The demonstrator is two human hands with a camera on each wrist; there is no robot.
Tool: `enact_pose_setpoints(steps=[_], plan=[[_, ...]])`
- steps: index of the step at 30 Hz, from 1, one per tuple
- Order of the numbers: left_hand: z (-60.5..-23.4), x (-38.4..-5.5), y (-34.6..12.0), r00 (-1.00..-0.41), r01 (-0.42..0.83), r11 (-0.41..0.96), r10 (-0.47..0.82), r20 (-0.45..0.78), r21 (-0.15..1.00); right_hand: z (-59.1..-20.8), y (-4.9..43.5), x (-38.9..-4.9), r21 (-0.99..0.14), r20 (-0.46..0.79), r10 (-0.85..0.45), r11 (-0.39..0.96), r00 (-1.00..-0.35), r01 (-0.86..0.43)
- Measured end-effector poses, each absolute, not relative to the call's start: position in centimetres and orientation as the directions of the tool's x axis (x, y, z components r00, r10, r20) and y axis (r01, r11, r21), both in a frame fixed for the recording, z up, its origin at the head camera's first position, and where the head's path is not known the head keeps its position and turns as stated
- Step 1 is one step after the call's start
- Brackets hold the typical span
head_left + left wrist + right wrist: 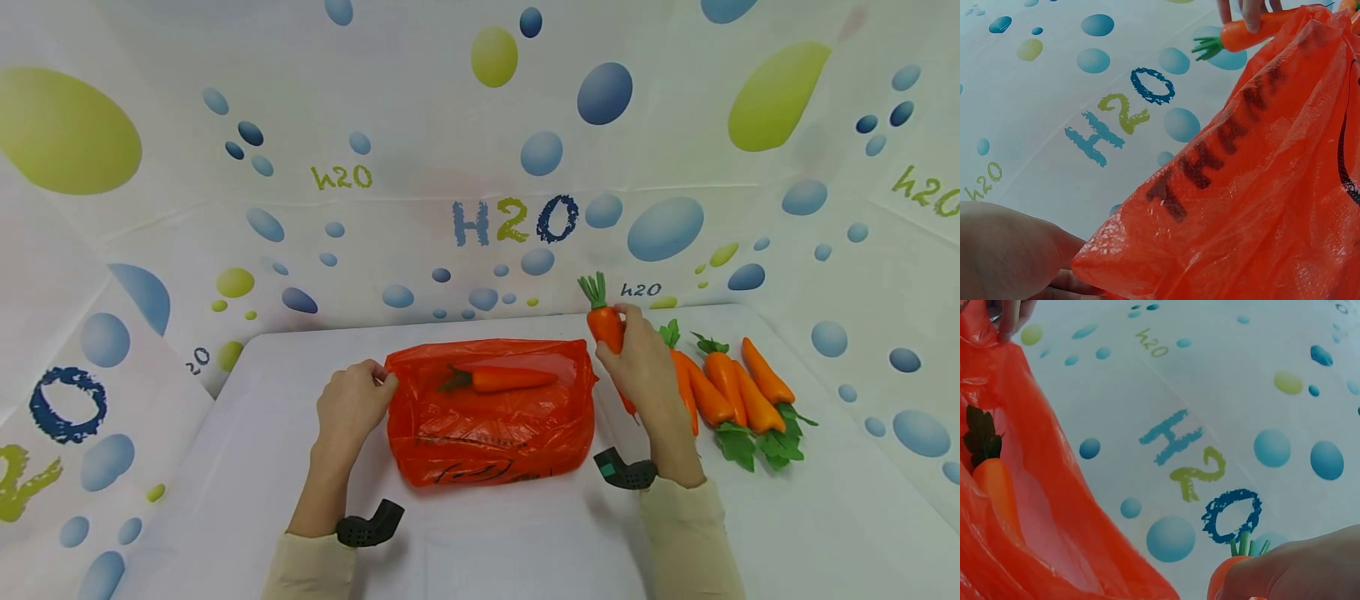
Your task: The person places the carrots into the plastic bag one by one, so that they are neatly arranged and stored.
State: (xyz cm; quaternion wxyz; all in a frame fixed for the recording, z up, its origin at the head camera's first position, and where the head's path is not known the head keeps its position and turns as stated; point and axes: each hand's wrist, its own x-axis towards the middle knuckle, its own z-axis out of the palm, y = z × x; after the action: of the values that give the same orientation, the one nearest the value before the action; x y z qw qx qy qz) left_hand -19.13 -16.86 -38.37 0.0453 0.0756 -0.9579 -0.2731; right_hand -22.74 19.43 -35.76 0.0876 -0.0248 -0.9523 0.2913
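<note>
A red plastic bag point(487, 450) lies in the middle of the white table, its mouth spread wide. One carrot point(510, 379) with dark green leaves rests inside it. My left hand point(352, 404) pinches the bag's upper left edge between thumb and fingers. To the right of the bag, my right hand point(637, 354) grips another carrot point(604, 327) near its top, with the short green stems pointing up. The right wrist view shows the stems and top of this held carrot point(1225, 572); in the head view the hand hides its middle.
Several more carrots point(723, 383) lie in a pile on the right side of the table point(525, 550), some with leaves toward me. Behind the table hangs a white backdrop point(420, 108) with blue and green spots. Each wrist wears a small black camera point(371, 525).
</note>
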Motion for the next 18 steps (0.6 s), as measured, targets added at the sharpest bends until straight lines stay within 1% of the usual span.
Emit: enact_pose_setpoints(steps=[8,18], plan=[[-38.3,-19.2,-16.9,-0.985,-0.126,0.838,-0.168,0.032,0.531,-34.8,19.2,-22.2,-0.589,0.230,0.104,0.806,-0.968,-0.053],[-38.2,-19.3,-17.0,-0.986,-0.126,0.835,-0.167,0.029,0.535,-33.7,18.7,-21.6,-0.588,0.372,0.100,0.795,-0.923,-0.150]])
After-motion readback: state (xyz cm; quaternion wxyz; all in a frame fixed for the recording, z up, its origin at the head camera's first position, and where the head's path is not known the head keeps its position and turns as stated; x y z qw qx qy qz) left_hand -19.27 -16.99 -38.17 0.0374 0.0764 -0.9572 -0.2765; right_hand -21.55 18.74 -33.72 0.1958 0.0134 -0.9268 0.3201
